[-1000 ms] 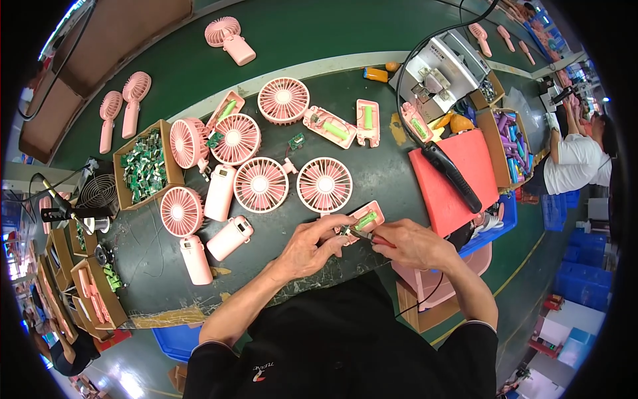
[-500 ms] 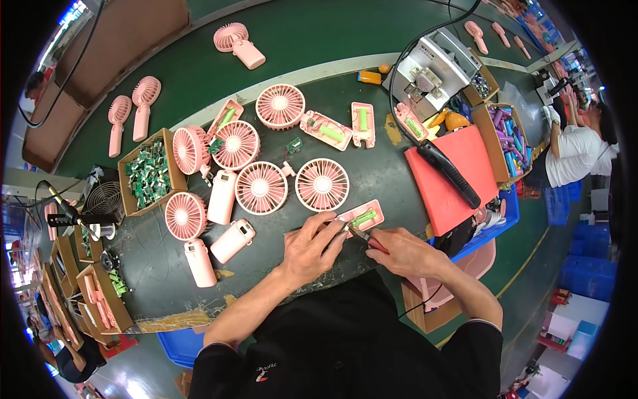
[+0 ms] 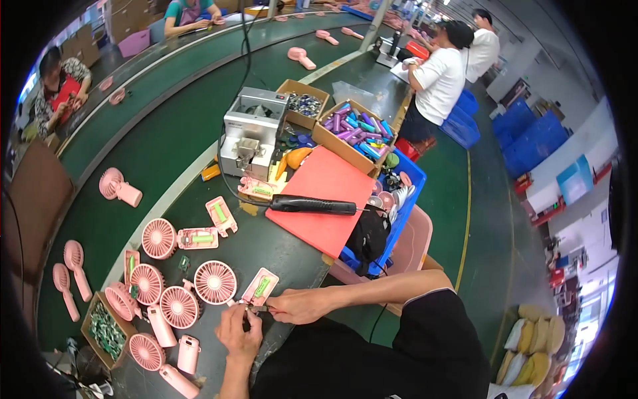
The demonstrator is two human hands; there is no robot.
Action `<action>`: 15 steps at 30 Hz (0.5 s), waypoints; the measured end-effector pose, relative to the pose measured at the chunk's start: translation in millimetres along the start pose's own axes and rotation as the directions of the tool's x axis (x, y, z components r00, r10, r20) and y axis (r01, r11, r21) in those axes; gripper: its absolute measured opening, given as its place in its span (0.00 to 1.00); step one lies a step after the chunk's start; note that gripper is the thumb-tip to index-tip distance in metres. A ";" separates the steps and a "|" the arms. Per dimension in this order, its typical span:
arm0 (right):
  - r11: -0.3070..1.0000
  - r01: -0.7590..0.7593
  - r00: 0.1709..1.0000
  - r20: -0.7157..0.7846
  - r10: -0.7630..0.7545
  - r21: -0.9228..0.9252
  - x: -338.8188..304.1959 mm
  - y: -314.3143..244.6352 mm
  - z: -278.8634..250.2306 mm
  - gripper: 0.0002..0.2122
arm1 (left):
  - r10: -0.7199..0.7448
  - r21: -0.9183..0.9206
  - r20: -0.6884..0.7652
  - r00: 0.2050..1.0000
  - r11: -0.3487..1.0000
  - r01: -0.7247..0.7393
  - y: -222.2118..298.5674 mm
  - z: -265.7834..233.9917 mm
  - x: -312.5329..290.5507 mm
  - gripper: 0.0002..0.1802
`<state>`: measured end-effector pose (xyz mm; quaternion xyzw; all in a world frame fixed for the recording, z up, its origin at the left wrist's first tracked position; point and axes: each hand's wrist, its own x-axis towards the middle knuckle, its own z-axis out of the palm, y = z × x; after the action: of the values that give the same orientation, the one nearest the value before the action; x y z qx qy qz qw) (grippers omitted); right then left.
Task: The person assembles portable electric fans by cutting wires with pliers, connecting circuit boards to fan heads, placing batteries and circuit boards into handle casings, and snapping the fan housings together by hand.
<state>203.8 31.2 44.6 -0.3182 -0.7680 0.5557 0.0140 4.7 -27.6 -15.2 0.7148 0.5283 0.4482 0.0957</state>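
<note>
A pink fan handle shell (image 3: 265, 278) with a green battery (image 3: 262, 287) inside lies near the bench's front edge. My left hand (image 3: 239, 334) is closed at the shell's near end, its fingertips together; what they pinch is too small to make out. From the right, my right hand (image 3: 302, 306) grips small pliers (image 3: 259, 308), whose metal jaws point left to the same end of the shell. Most of the pliers' handle is hidden in my palm. Left of my hands lie several pink fan heads (image 3: 216, 282) and closed pink handles (image 3: 189, 354).
A black corded tool (image 3: 312, 205) rests on a red pad (image 3: 325, 179). Behind stand a grey metal machine (image 3: 252, 136) and a box of batteries (image 3: 359, 136). A box of green circuit boards (image 3: 106, 332) is at left. Co-workers sit and stand beyond the green conveyor (image 3: 159, 133).
My view has swung to the right, so the bench sits lower and more leftward in the picture. Both hands remain at the shell's near end, with the pliers still in my right hand.
</note>
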 end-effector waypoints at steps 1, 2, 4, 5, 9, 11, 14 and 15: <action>0.999 -0.016 1.000 0.020 0.016 0.037 -3.6 -1.9 0.6 0.10 | 0.033 0.015 -0.002 0.999 0.999 -0.033 3.5 1.6 3.3 0.15; 0.999 -0.007 1.000 0.006 0.007 0.041 -7.7 -2.8 1.2 0.10 | 0.052 0.007 0.006 0.999 0.999 -0.052 5.4 2.1 5.6 0.15; 0.999 0.008 0.999 -0.034 -0.006 0.049 -10.4 2.7 7.0 0.10 | 0.055 -0.030 0.004 0.998 0.998 -0.055 9.1 0.8 6.7 0.14; 0.998 0.020 0.998 -0.061 -0.016 0.058 -11.2 6.0 11.5 0.10 | 0.063 -0.030 0.008 0.998 0.998 -0.063 9.8 0.5 6.3 0.14; 0.998 0.044 0.992 -0.124 -0.040 0.036 -12.0 11.2 24.0 0.10 | 0.095 -0.001 0.006 0.995 0.996 -0.095 10.9 0.6 9.0 0.14; 0.996 0.060 0.981 -0.189 -0.046 0.067 -13.3 9.6 29.2 0.11 | 0.104 0.008 0.005 0.995 0.995 -0.104 13.0 1.5 9.8 0.14; 0.986 -0.031 0.977 -0.204 0.065 0.162 -19.1 -0.3 32.6 0.12 | 0.141 0.005 -0.026 0.990 0.990 -0.141 14.6 7.3 10.1 0.13; 0.982 -0.043 0.975 -0.205 0.082 0.185 -18.5 5.5 38.0 0.12 | 0.144 0.018 -0.028 0.989 0.989 -0.144 16.1 8.4 10.6 0.13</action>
<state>206.9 -9.2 31.5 -0.3971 -0.6986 0.5856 0.1068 22.1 -22.7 -4.5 0.7451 0.4802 0.4602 0.0497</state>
